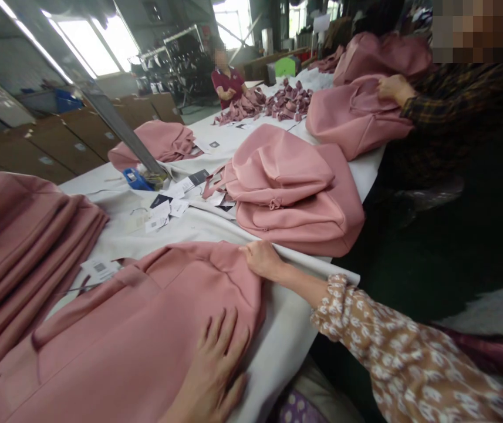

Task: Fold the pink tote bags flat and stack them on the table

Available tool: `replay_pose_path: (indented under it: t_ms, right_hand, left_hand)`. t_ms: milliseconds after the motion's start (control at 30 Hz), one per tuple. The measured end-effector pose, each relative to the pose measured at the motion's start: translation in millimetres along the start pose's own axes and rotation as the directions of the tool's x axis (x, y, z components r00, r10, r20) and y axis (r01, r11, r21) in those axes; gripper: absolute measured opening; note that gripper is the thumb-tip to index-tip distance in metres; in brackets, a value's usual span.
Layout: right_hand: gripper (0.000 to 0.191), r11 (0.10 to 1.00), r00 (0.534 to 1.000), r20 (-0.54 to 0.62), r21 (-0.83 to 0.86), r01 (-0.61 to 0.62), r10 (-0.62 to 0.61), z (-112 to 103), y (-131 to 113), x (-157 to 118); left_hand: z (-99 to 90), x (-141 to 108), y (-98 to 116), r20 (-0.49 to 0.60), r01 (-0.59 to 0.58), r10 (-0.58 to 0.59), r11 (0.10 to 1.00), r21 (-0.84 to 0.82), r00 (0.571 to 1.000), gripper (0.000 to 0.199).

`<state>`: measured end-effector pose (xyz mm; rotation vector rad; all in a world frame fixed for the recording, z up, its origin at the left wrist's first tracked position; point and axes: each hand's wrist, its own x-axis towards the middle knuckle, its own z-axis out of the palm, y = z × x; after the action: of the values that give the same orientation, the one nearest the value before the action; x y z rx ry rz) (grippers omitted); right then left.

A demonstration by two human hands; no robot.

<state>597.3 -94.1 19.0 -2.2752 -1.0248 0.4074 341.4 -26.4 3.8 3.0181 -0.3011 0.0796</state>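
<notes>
A pink bag (145, 329) lies flat on the white-covered table (284, 329) right in front of me. My left hand (211, 370) rests palm down on its surface, fingers spread and holding nothing. At the far right corner of this bag, my right hand (262, 258) is closed on a fold of its edge. Beside the bag's left side lies a white tag (100, 269). Just beyond my right hand, more pink bags, one with a zipper (286, 182), lie stacked.
Folded pink bags (17, 235) are piled at left. Paper tags (167, 211) and a blue tape dispenser (138, 179) lie near a metal post (119, 126). A co-worker's hand (394, 89) touches another pink bag (348, 117). A person in maroon (229, 85) stands behind heaped pink straps (286, 101).
</notes>
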Motion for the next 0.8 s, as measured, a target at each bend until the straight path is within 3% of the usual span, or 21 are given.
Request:
replay_pose_path:
  t_ms: [133, 200, 267, 333, 400, 467, 500, 600, 667, 733, 767, 800]
  right_hand:
    - [0.036, 0.995, 0.999, -0.018, -0.096, 0.035, -0.037, -0.3, 2.8, -2.7]
    - [0.036, 0.99, 0.995, -0.052, -0.119, 0.073, -0.08, -14.1, -16.5, -8.6]
    - [0.042, 0.977, 0.973, -0.115, -0.102, 0.187, -0.199, -28.3, -46.3, -20.2]
    - [0.048, 0.908, 0.898, -0.134, -0.068, 0.413, -0.419, -31.3, -73.1, -35.0]
    - [0.05, 0.776, 0.776, -0.045, -0.079, 0.626, -0.63, -17.9, -83.0, -48.4]
    - [0.047, 0.682, 0.7, 0.121, -0.162, 0.713, -0.703, 6.7, -70.9, -57.4]
    - [0.043, 0.683, 0.705, 0.155, -0.174, 0.709, -0.692, 20.4, -58.6, -59.1]
    - [0.045, 0.647, 0.668, 0.177, -0.167, 0.744, -0.722, 56.9, -17.0, -48.7]
    - [0.044, 0.588, 0.633, 0.167, -0.253, 0.768, -0.756, 74.5, 1.3, -32.8]
    - [0.041, 0.572, 0.624, 0.094, -0.313, 0.758, -0.776, 84.1, 8.2, -20.8]
    - [0.038, 0.563, 0.61, 0.071, -0.314, 0.765, -0.789, 85.2, 8.1, -18.8]
    - [0.035, 0.554, 0.597, 0.053, -0.317, 0.77, -0.8, 84.0, 6.0, -19.8]
  left_hand:
    - [-13.2, 9.0, 4.5, 0.156, 0.094, -0.083, 0.994, -0.061, 0.984, 0.078]
    - [-15.9, 10.5, 5.1, 0.177, 0.116, -0.096, 0.988, -0.104, 0.979, 0.083]
    - [-16.5, 11.8, 3.7, 0.176, 0.128, -0.102, 0.982, -0.141, 0.979, 0.086]
    - [-16.3, 14.5, 1.7, 0.158, 0.128, -0.1, 0.975, -0.179, 0.982, 0.086]
    - [-16.7, 18.4, 1.5, 0.128, 0.123, -0.096, 0.969, -0.216, 0.987, 0.087]
    - [-19.7, 20.9, 5.0, 0.084, 0.1, -0.082, 0.968, -0.23, 0.993, 0.083]
    - [-23.0, 20.3, 7.5, 0.059, 0.077, -0.066, 0.972, -0.222, 0.996, 0.078]
    - [-42.4, 3.7, 14.0, 0.007, 0.029, -0.029, 0.99, -0.139, 1.0, 0.051]
    - [-61.5, -24.6, 18.4, -0.021, 0.094, -0.096, 0.993, -0.064, 0.995, 0.045]
    - [-78.5, -66.3, 27.1, -0.076, 0.316, -0.315, 0.949, 0.003, 0.946, 0.05]
    - [-83.2, -90.2, 33.1, -0.109, 0.477, -0.472, 0.879, 0.024, 0.875, 0.053]
    - [-84.2, -114.5, 39.2, -0.131, 0.632, -0.624, 0.775, 0.027, 0.77, 0.058]
